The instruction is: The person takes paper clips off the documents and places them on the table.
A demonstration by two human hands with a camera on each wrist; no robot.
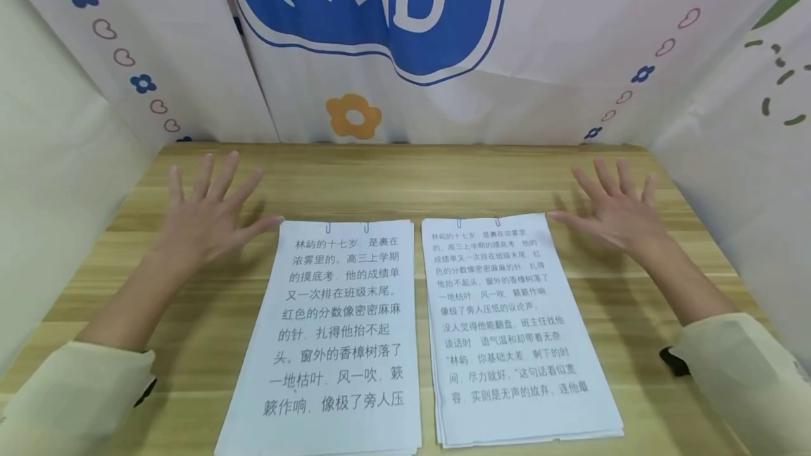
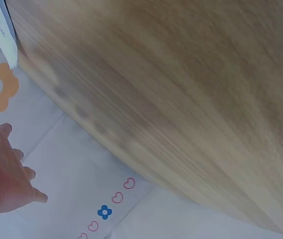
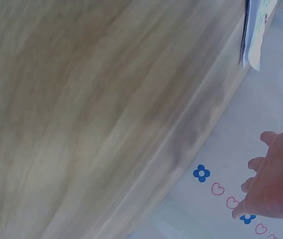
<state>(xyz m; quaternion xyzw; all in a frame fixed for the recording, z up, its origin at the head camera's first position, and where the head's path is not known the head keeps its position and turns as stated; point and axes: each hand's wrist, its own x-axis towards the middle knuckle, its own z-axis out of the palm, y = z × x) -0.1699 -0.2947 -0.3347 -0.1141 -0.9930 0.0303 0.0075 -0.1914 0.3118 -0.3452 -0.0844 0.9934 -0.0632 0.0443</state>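
Two stacks of printed paper lie side by side on the wooden table. The left paper stack carries larger print, and two paper clips sit on its top edge. Smaller print covers the right paper stack, also with two clips at the top. My left hand is spread with straight fingers beyond the left stack's upper left corner, its thumb tip right at that corner. On the other side my right hand is spread likewise, thumb close to the right stack's upper right corner. Both hands hold nothing.
A white cloth with a blue emblem and an orange flower hangs behind the table's back edge. White cloth walls stand along both sides. Dark bands show at the sleeve cuffs.
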